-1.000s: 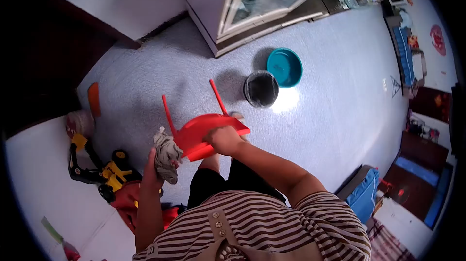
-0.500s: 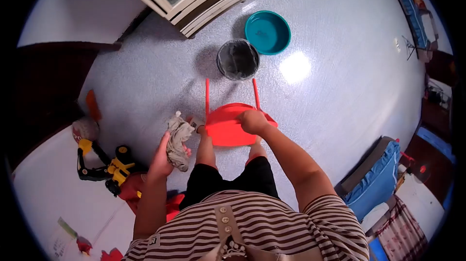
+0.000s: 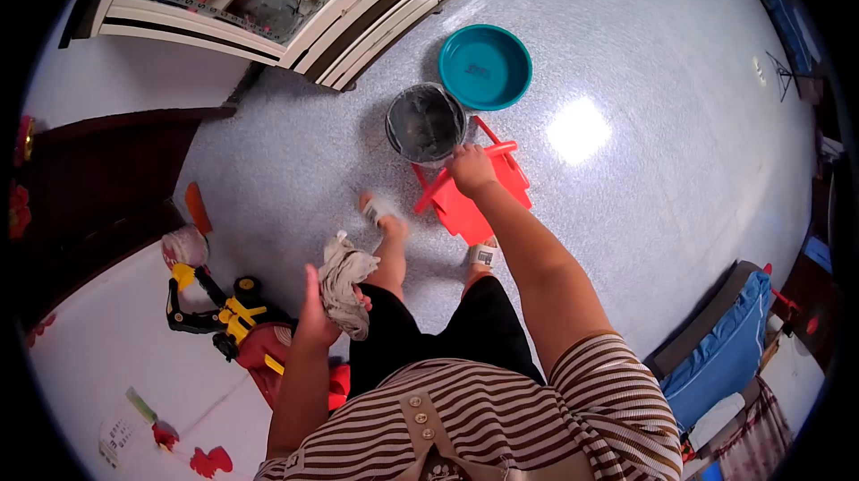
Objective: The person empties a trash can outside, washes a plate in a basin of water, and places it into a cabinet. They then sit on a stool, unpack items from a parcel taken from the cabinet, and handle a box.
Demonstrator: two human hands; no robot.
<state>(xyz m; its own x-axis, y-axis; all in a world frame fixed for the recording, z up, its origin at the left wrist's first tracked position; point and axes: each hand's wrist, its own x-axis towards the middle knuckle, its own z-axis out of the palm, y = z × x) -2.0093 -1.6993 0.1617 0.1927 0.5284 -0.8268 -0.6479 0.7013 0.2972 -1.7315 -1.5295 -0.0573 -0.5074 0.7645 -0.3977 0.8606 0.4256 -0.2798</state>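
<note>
My left hand is closed around a crumpled grey-beige cloth, held beside my left thigh. My right hand grips the top bar of a small red plastic chair in front of my right foot. The chair's far end comes close to a round bin with a dark liner; whether they touch I cannot tell. Just beyond the bin, a teal basin sits on the floor, its inside showing only a dark mark at the bottom.
A glass-topped cabinet stands at the upper left. A yellow and black toy excavator lies to my left, near a ball and an orange object. On the right is a blue cushioned piece.
My right hand has carried the red chair forward and turned it, close to the bin. My left foot has shifted forward and out. The cloth stays in my left hand.
</note>
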